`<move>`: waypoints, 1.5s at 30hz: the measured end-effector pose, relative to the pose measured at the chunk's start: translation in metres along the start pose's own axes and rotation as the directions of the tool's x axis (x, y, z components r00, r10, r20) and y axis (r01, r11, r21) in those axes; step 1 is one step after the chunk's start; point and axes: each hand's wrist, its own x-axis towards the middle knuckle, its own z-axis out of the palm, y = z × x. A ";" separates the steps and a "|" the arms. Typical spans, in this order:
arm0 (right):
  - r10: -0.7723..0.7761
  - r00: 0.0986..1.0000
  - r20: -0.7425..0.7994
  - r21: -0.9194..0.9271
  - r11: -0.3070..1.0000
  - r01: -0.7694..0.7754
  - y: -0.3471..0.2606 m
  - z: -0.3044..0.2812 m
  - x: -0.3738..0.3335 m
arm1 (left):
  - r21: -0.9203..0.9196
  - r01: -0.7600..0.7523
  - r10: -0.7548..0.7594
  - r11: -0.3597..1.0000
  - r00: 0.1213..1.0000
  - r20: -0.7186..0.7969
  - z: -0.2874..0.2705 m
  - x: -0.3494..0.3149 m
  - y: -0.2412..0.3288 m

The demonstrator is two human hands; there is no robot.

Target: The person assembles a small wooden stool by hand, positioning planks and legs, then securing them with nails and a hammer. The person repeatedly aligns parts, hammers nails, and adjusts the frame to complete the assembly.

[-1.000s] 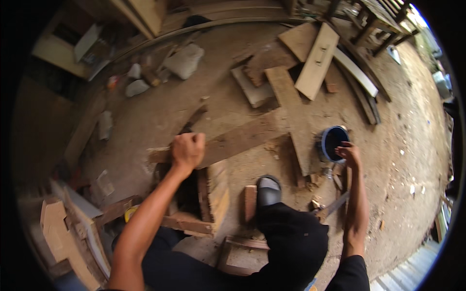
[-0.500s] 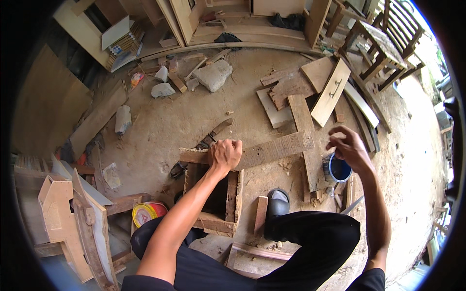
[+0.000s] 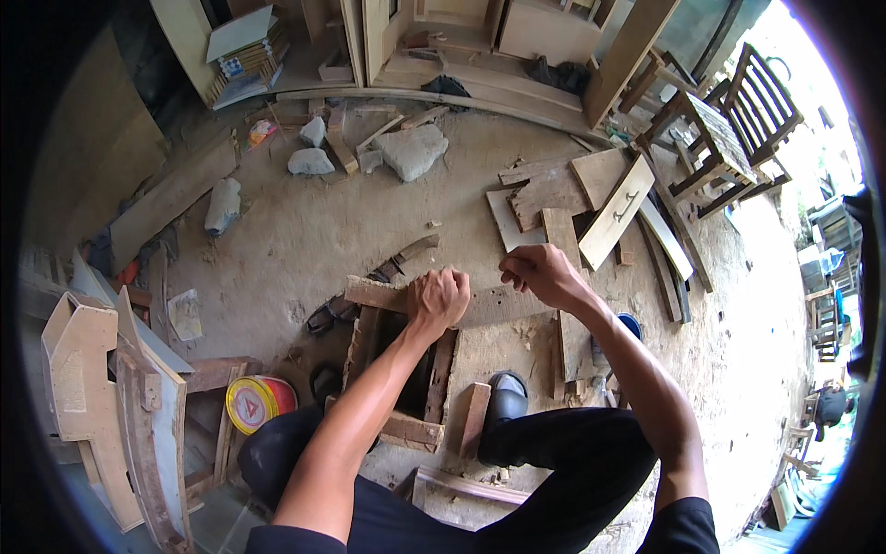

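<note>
My left hand (image 3: pixel 439 297) is closed over a rough wooden plank (image 3: pixel 503 307), where the plank lies across the far side of a square wooden frame (image 3: pixel 442 365). The plank reaches out to the right, past the frame. Above it, my right hand (image 3: pixel 546 275) has its thumb and fingers pinched together; anything between them is too small to make out. Behind the frame, a curved dark tool (image 3: pixel 404 258) lies on the ground. My right forearm partly hides a blue bucket (image 3: pixel 630 323).
Planks and a drawer front with a handle (image 3: pixel 616 212) are piled ahead right. Stone blocks (image 3: pixel 411 152) lie farther off. A red and yellow tin (image 3: pixel 249 404) and wooden parts (image 3: pixel 81 369) stand at the left. A slatted chair (image 3: pixel 729 125) is at the far right.
My right hand has moved left, from above the bucket to over the plank, and its fingers have closed together. My left hand stays on the plank. The view has shifted slightly.
</note>
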 end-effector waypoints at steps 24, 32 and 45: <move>0.223 0.870 -0.440 0.832 0.465 0.301 0.102 0.155 -0.044 | 0.093 0.050 -0.063 0.994 0.989 0.136 -0.014 0.013 0.010; 0.403 0.860 -0.313 0.931 0.309 0.194 0.115 0.170 -0.031 | 0.091 0.044 -0.060 0.995 0.981 0.185 -0.015 0.015 0.008; 0.390 0.857 -0.337 0.907 0.379 0.184 0.125 0.181 -0.031 | 0.125 0.077 -0.101 0.989 0.974 0.201 -0.021 0.014 0.017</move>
